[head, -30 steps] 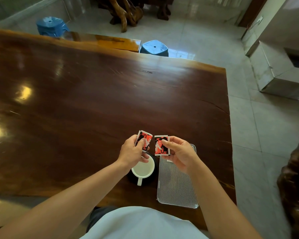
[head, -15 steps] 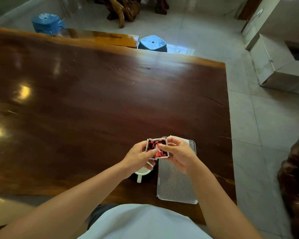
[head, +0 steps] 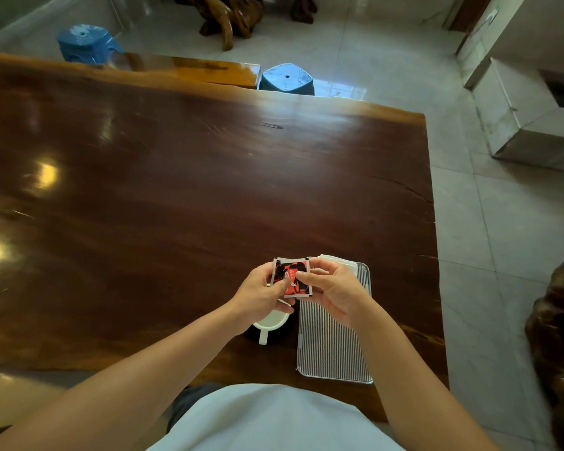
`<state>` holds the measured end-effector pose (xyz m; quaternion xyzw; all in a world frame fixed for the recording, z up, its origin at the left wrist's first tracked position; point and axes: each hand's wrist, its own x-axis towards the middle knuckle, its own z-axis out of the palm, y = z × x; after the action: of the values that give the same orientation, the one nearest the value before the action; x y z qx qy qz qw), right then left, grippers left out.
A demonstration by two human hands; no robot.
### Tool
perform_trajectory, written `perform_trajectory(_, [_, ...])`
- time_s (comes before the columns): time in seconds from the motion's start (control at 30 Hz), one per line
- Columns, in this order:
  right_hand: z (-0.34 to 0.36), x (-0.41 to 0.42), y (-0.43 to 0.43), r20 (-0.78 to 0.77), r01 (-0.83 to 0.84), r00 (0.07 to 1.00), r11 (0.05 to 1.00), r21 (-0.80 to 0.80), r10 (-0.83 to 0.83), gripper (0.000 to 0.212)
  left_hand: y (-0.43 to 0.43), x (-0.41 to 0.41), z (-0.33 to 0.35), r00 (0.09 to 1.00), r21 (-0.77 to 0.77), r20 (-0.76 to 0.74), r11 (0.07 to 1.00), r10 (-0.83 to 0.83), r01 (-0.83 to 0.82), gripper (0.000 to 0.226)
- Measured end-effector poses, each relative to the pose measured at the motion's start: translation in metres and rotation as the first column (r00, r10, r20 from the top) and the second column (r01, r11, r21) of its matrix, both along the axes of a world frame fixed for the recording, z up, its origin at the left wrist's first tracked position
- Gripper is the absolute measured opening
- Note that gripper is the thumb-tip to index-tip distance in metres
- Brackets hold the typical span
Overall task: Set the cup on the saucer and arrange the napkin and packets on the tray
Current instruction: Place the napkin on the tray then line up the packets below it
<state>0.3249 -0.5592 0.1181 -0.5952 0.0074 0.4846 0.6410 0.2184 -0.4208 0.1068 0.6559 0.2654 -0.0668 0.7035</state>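
Two red-and-black packets [head: 292, 277] are stacked together, pinched between my left hand [head: 261, 294] and my right hand [head: 331, 288] above the table. Below my left hand a white cup [head: 270, 323] stands on a dark saucer [head: 285, 333], its handle pointing toward me. The ribbed silver tray [head: 331, 346] lies right of the cup. A folded white napkin [head: 341, 262] rests at the tray's far end, partly hidden by my right hand.
The dark wooden table [head: 176, 190] stretches far and left. Its right edge runs just beyond the tray, with tiled floor below. Two blue stools [head: 287, 79] and a wooden bench [head: 192, 68] stand past the far edge.
My hands came together. The two packets, held apart one in each hand a second ago, now overlap in one stack gripped by both hands.
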Motion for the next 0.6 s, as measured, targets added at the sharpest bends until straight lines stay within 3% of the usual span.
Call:
perform_trajectory(0.2, [-0.0017, -0.0004, -0.0007, 0.041, -0.072, 0.997, 0.997, -0.020, 0.072, 0.028, -0.0014, -0.0013, -0.0009, 1.000, -0.060, -0.011, 0.998, 0.002, -0.003, 0.032])
perform_trajectory(0.33, [-0.0012, 0.0004, 0.0001, 0.087, -0.062, 0.994, 0.996, -0.064, 0.067, 0.023, -0.0043, 0.0001, 0.0043, 1.000, -0.100, 0.011, 0.995, 0.009, -0.008, 0.019])
perform_trajectory(0.5, [-0.0006, -0.0006, 0.0023, 0.155, -0.012, 0.987, 0.993, -0.116, 0.031, 0.006, -0.0044, 0.0008, 0.0026, 0.999, -0.028, 0.008, 0.999, 0.035, -0.035, 0.021])
perform_trajectory(0.6, [-0.0011, 0.0000, 0.0001, 0.160, 0.010, 0.987, 0.994, -0.108, 0.007, 0.012, -0.0017, -0.0004, 0.0003, 0.999, 0.019, 0.009, 0.999, 0.040, -0.040, 0.025])
